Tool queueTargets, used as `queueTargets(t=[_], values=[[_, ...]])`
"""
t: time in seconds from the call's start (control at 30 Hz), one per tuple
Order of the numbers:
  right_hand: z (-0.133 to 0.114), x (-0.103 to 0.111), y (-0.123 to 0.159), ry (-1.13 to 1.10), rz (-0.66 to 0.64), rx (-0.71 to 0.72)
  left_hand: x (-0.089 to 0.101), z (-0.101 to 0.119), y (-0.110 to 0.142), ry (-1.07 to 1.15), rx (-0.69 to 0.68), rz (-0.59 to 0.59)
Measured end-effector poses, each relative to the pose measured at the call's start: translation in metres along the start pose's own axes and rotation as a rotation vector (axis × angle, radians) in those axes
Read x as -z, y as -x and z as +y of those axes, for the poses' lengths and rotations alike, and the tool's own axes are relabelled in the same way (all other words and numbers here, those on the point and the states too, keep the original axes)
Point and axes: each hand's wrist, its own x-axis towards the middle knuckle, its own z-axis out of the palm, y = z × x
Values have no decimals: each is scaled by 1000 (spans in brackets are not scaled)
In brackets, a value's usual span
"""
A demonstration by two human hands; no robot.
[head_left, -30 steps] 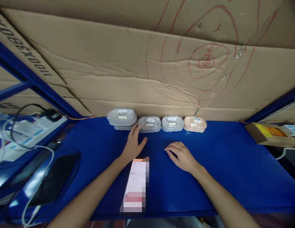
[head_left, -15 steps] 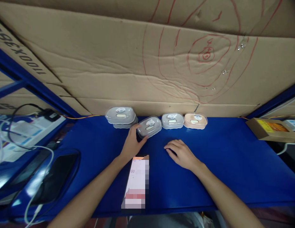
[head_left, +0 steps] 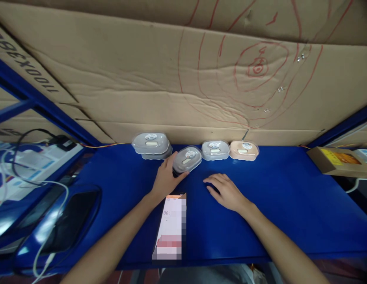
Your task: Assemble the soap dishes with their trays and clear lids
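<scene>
My left hand (head_left: 167,177) is closed on the near left side of a grey soap box (head_left: 187,158) with a clear lid and a round label; the fingers are at its left edge and the thumb is under its front. The box sits askew to the others. To its left, two grey soap boxes (head_left: 150,144) are stacked. On its right stand another grey soap box (head_left: 215,150) and a peach one (head_left: 244,151), side by side. My right hand (head_left: 224,191) rests on the blue table, holding nothing, thumb apart from its loosely bent fingers.
A phone (head_left: 170,225) with a lit, partly blurred screen lies between my forearms. Cardboard (head_left: 127,71) with red rings drawn on it stands behind the blue table (head_left: 289,205). Left are a dark phone (head_left: 71,221), cables and a power strip (head_left: 38,165); right is a small carton (head_left: 337,161).
My left hand has shifted slightly right, its thumb moving further along the front of the grey soap box, which has turned and tilted a little. My right hand stays in place.
</scene>
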Motion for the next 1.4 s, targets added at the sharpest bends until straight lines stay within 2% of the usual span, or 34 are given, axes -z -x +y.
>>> queueTargets(t=[0.4, 0.63, 0.77, 1.0, 1.27, 1.4], values=[[-1, -2, 0, 16, -18, 23, 19, -10, -9, 56, -63, -131], [-3, 0, 1, 31, 32, 21, 49, -20, -18, 120, -111, -325], [-4, 1, 0, 39, 46, 32, 53, -13, -16, 143, -116, -387], [-4, -4, 1, 32, 10, 75, 37, 4, -9, 195, -6, -290], [-5, -5, 2, 33, -61, 33, 28, 0, -13, 287, 189, -82], [-7, -4, 1, 25, -80, 45, 23, -4, -13, 278, 209, -56]])
